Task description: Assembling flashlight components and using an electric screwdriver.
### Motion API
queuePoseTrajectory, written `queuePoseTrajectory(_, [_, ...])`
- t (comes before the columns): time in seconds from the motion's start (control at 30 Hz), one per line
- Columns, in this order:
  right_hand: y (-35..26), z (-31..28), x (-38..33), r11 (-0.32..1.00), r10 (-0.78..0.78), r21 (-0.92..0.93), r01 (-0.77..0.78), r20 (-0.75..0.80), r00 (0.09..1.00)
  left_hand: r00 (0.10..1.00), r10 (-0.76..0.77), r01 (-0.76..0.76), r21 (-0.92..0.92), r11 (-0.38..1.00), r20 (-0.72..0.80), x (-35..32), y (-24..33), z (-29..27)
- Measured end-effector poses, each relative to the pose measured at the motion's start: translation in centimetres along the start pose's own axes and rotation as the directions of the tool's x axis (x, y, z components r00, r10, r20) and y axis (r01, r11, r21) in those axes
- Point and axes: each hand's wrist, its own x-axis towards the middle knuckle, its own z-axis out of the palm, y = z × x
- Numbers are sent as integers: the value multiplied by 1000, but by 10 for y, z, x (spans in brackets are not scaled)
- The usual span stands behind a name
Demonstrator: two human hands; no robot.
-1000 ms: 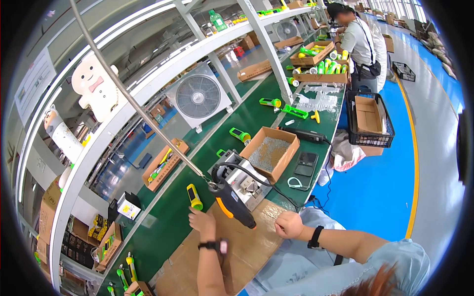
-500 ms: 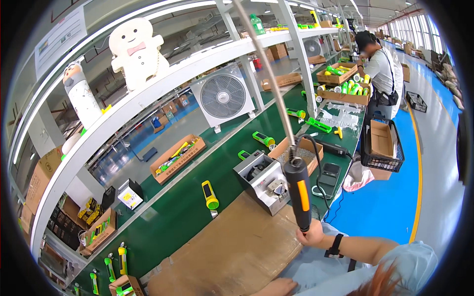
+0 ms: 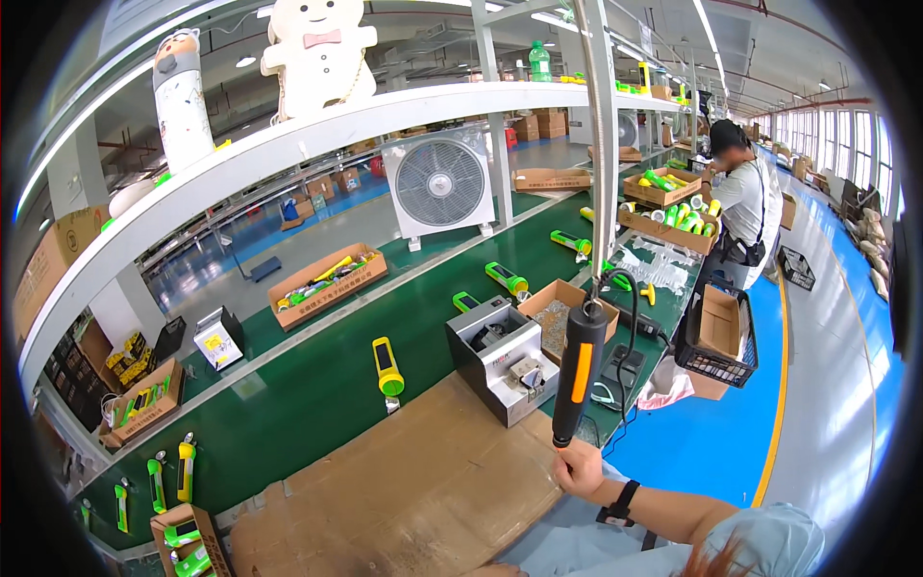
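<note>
My right hand (image 3: 579,469) is closed around the lower end of a black electric screwdriver (image 3: 577,370) with an orange strip. The tool hangs nearly upright from a long metal spring or rod, with a black cord looping beside it. Only a sliver of my left hand (image 3: 495,570) shows at the lower edge, resting by the cardboard sheet (image 3: 385,481); its fingers are hidden. Just left of the screwdriver stands a grey screw feeder (image 3: 524,399). A yellow-green work light (image 3: 386,367) lies on the green belt beyond the cardboard.
Behind the feeder is a cardboard box (image 3: 550,327) of small parts. An open box of lights (image 3: 192,539) sits at the lower left. A white fan (image 3: 438,183) stands across the belt, beneath a white shelf (image 3: 288,139). A co-worker (image 3: 748,207) stands at the far right.
The view has turned, and the bench scene has shifted mostly left. The screwdriver and its suspension now hang straighter, with my right hand still on it. My left hand has mostly slipped out of the lower edge.
</note>
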Motion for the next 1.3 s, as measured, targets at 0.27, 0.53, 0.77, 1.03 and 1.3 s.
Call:
queuePoseTrajectory(0.27, [0, -8, 2, 1000, 12, -29, -11, 43, 999, 987, 138, -139, 1, 990, -86, 16, -18, 24])
queuePoseTrajectory(0.53, [0, -6, 0, 1000, 10, -23, -10, 32, 999, 988, 119, -127, -77, 989, -99, 17, -21, 29])
queuePoseTrajectory(0.77, [-2, -3, 1, 999, 0, -34, 0, 19, 1000, 969, 231, -223, 86, 971, -90, 13, -18, 23])
queuePoseTrajectory(1.03, [-1, -4, 1, 1000, 1, -30, -1, 2, 1000, 965, 253, -244, 121, 962, -64, 17, -19, 22])
queuePoseTrajectory(1.3, [2, -4, -4, 999, 29, -39, -29, 1, 1000, 967, 249, -238, 153, 959, -57, 19, -25, 29])
